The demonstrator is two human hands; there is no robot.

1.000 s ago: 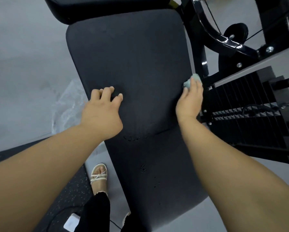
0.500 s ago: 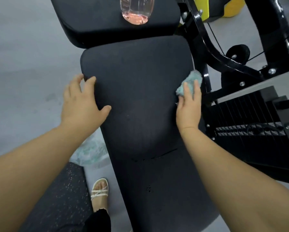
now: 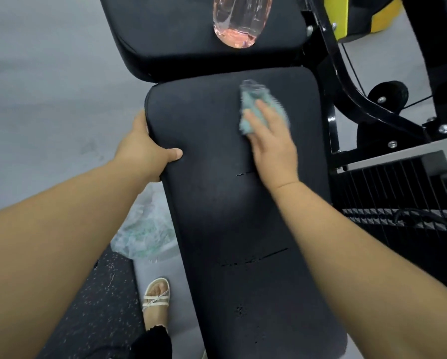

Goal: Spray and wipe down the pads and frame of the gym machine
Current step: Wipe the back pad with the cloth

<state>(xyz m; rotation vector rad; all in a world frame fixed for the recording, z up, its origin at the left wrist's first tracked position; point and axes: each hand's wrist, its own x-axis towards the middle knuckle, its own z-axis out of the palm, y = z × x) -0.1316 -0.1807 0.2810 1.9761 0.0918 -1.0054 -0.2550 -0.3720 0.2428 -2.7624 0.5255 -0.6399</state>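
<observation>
A long black back pad fills the middle of the head view, with worn cracks lower down. My right hand presses a pale blue-green cloth flat on the pad's upper right part. My left hand grips the pad's left edge, thumb on top. Beyond it lies a second black seat pad with a clear bottle of pink liquid resting on it. The black machine frame runs along the right.
A black weight stack with cables stands at the right. A yellow part sits at the top right. A crumpled plastic bag lies on the grey floor left of the pad, near my sandalled foot and a dark speckled mat.
My right hand slid the cloth from the pad's right edge onto its top surface. My left hand shifted from the pad's face to grip its left edge. The view tilted up, showing the bottle.
</observation>
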